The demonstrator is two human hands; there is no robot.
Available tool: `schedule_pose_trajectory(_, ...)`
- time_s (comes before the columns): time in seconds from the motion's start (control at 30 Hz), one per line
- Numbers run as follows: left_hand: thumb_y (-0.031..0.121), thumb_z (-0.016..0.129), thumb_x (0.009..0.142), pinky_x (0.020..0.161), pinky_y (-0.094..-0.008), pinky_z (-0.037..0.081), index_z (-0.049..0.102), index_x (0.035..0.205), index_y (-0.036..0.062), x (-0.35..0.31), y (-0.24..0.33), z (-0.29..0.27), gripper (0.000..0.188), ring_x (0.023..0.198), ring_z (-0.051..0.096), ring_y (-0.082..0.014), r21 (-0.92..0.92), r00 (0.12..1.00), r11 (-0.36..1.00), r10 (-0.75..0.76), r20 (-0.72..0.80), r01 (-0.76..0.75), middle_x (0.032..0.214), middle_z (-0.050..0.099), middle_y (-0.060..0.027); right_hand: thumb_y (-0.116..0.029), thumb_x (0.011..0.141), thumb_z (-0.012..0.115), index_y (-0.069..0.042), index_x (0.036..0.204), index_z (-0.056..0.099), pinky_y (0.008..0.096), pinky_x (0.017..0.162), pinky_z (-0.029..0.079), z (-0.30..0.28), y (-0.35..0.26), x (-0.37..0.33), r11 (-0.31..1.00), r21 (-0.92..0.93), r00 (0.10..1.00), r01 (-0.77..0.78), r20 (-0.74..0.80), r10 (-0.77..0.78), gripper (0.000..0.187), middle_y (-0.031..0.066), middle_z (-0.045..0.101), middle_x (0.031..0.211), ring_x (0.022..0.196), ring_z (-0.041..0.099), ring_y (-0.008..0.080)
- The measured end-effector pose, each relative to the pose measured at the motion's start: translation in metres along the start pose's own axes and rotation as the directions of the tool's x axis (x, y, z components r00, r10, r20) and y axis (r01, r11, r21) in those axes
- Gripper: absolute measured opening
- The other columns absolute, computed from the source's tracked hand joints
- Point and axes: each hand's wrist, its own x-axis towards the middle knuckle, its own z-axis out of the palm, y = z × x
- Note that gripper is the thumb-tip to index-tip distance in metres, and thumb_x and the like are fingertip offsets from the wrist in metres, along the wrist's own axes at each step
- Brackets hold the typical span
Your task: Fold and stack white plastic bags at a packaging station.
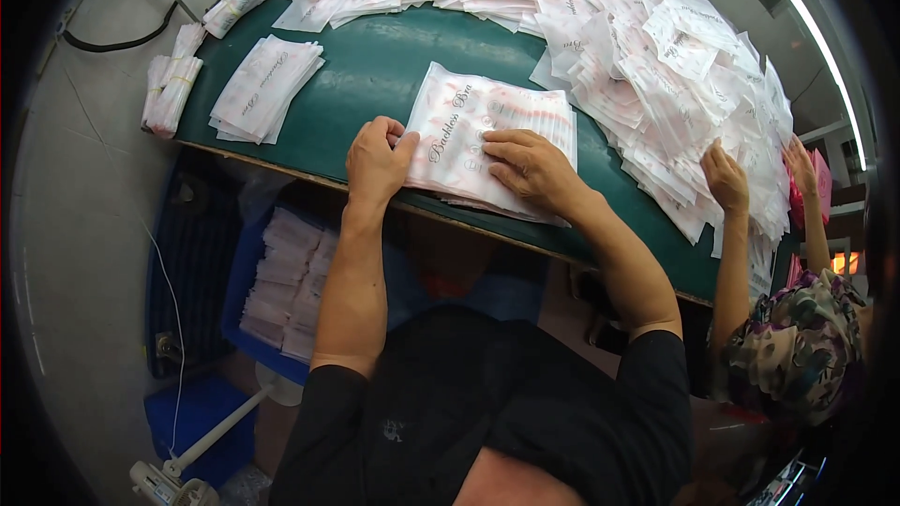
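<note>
A stack of flat, whitish translucent plastic bags (450, 143) with pink print and dark lettering lies in front of me at the table's near edge. At its left edge, my left hand (379, 161) has its fingers curled and the thumb against the bags, pinching the side. My right hand (536, 171) rests on top, fingers stretched across the upper bag toward the left. The bags fan out in thin layers at the stack's right side. Further left sits a smaller, separate stack of the same bags (265, 89), untouched.
Loose bags (656, 66) heap along the far and right sides of the green table (375, 56). Rolled bundles (173, 84) lie at its left end. A blue bin (239, 295) below holds more bags. At right, a co-worker's hands (725, 178) are beside the heap. A white fan (173, 483) stands lower left.
</note>
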Motion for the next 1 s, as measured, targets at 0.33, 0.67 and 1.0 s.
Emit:
schedule_pose_trajectory(0.33, 0.012, 0.080, 0.090, 0.066, -0.0320, 0.050, 0.071, 0.094, 0.0005, -0.046, 0.042, -0.038, 0.015, 0.071, 0.062, -0.0182, -0.181, 0.933, 0.920, 0.320, -0.167, -0.348, 0.083, 0.067, -0.0072, -0.014, 0.086, 0.078, -0.007, 0.123, 0.068, 0.0445, 0.109, 0.049, -0.016, -0.095, 0.054, 0.855, -0.483, 0.932, 0.187, -0.188, -0.310, 0.039, 0.0106, 0.067, 0.134, 0.126, 0.062, 0.0288)
schedule_pose_trajectory(0.67, 0.010, 0.079, 0.092, 0.060, -0.0337, 0.048, 0.072, 0.096, 0.0012, -0.118, 0.030, -0.110, 0.012, 0.066, 0.062, -0.0218, -0.453, 0.977, 0.866, 0.186, -0.103, -0.213, 0.080, 0.066, -0.0096, -0.009, 0.087, 0.078, -0.006, 0.102, 0.071, 0.0416, 0.081, 0.054, -0.008, -0.134, 0.036, 0.985, -0.099, 0.990, 0.140, -0.021, -0.143, 0.017, 0.0111, 0.072, 0.091, 0.088, 0.069, 0.0318)
schedule_pose_trajectory(1.0, 0.007, 0.078, 0.091, 0.062, -0.0369, 0.050, 0.071, 0.096, 0.0012, -0.149, 0.008, -0.127, 0.011, 0.069, 0.064, -0.0282, -0.374, 0.951, 0.878, 0.246, -0.185, -0.300, 0.081, 0.067, -0.0124, -0.008, 0.080, 0.080, -0.010, 0.105, 0.071, 0.0412, 0.084, 0.050, 0.066, -0.193, 0.030, 0.905, -0.256, 0.883, 0.341, -0.244, -0.401, 0.026, 0.0052, 0.066, 0.103, 0.098, 0.064, 0.0273)
